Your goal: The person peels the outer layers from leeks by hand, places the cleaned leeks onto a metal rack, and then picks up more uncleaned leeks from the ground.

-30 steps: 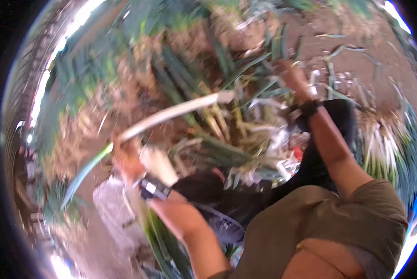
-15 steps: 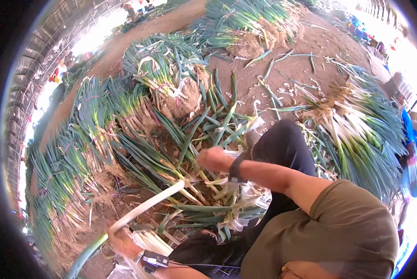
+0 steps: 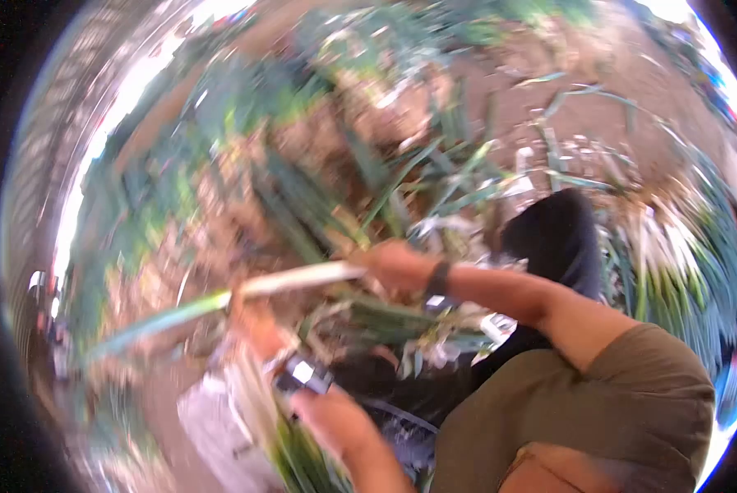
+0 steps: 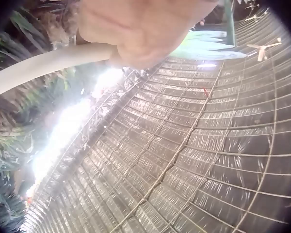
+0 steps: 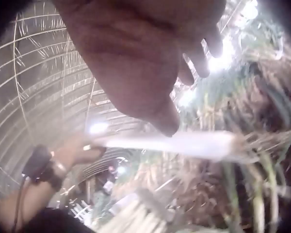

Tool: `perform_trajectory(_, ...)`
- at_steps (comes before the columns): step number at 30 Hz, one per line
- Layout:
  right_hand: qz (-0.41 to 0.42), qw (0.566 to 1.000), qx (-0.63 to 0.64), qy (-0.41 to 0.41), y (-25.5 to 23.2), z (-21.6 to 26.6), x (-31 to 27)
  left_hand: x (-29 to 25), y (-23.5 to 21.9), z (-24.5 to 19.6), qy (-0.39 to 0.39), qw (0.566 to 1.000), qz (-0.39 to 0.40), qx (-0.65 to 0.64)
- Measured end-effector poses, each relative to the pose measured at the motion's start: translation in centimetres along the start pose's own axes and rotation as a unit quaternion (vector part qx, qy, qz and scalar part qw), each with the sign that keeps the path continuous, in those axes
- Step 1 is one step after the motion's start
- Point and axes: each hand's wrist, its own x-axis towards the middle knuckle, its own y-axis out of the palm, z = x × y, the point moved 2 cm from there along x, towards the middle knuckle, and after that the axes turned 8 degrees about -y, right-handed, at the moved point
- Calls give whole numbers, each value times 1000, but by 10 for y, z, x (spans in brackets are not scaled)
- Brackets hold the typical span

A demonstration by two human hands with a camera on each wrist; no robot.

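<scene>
Here, one leek [image 3: 290, 282], two hands, left hand [image 3: 257, 322], right hand [image 3: 393, 264]

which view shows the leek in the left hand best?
Head view: the whole leek shows, white shaft to green leaf, with the left hand gripping it and the right hand at the white end. The left wrist view shows only a white section; the right wrist view shows a blurred shaft.

Heaped green-and-white leek bundles [image 3: 302, 189] crowd the brown dirt floor [image 3: 566, 57] ahead; bare passage shows only along that dirt at upper right.
</scene>
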Motion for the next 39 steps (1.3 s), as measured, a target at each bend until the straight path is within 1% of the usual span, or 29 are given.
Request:
perform_trajectory(1,-63,998,-6,-19,13,-18,-3,-2,-2,-17,-67,997,-23,-15)
perform_trajectory(2,1,995,17,100,22,-48,-7,3,2,20,-105,973,-28,-204)
perform_trajectory(3,-183,982,-25,-32,23,-70,-26,6,-4,-31,-393,748,-134,-518)
perform_trajectory(4,2,987,-113,111,15,-97,-44,10,-9,-29,-358,749,-171,-530)
perform_trajectory(5,116,965,-170,160,30,-159,-72,15,-17,-23,-319,748,-201,-545)
perform_trajectory(6,138,943,-247,176,44,-209,-105,17,-27,-18,-292,748,-208,-559)
perform_trajectory(7,263,885,-372,90,44,-241,-130,16,-36,-11,-263,744,-210,-577)
perform_trajectory(9,173,940,-246,163,50,-313,-168,13,-43,-6,-274,732,-227,-581)
perform_trajectory(11,-4,944,-316,99,34,-241,-143,10,-42,-5,-288,707,-226,-606)
perform_trajectory(12,-66,958,-148,236,12,-193,-115,10,-38,0,-277,701,-211,-623)
perform_trajectory(13,-82,966,-170,177,15,-187,-95,7,-36,5,-265,695,-195,-639)
perform_trajectory(14,-71,981,-112,142,8,-160,-78,3,-36,-8,-285,676,-188,-654)
perform_trajectory(15,-60,991,-56,109,-3,-123,-62,0,-35,-17,-281,697,-196,-630)
perform_trajectory(18,-45,999,-2,26,-13,-67,-30,-13,-50,-53,-269,720,-236,-594)
perform_trajectory(20,-55,998,-9,13,-17,-41,-20,-25,-68,-66,-243,757,-303,-526)
perform_trajectory(21,-68,998,-15,7,-16,-33,-19,-33,-78,-73,-243,758,-305,-523)
perform_trajectory(23,-54,998,33,2,-8,-31,-16,-47,-110,-92,-259,775,-381,-433)
perform_trajectory(25,49,998,-33,29,2,-31,-16,-65,-136,-104,-235,770,-450,-386)
perform_trajectory(26,91,995,-6,43,-1,-21,-21,-73,-149,-108,-226,760,-487,-367)
perform_trajectory(27,91,995,-3,42,4,-26,-25,-81,-163,-112,-217,747,-523,-347)
perform_trajectory(28,81,997,-5,11,14,-34,-28,-92,-177,-109,-173,780,-506,-325)
perform_trajectory(30,57,996,11,-68,31,-50,-32,-114,-190,-116,-180,757,-558,-288)
perform_trajectory(32,76,995,5,-70,36,-57,-36,-137,-196,-112,-186,747,-580,-265)
perform_trajectory(34,94,993,0,-71,42,-61,-38,-175,-201,-78,-262,790,-554,-15)
perform_trajectory(35,106,993,-16,-58,44,-65,-39,-189,-197,-67,-278,805,-465,244)
perform_trajectory(36,118,992,-32,-44,47,-69,-40,-204,-189,-54,-273,758,-339,485)
perform_trajectory(37,117,992,-30,-43,49,-72,-41,-223,-185,-31,-358,820,-317,315)
perform_trajectory(38,122,992,-15,-22,51,-76,-42,-228,-177,-28,-430,848,-281,132)
perform_trajectory(39,127,992,0,0,53,-81,-42,-236,-160,-27,-468,836,-257,-127)
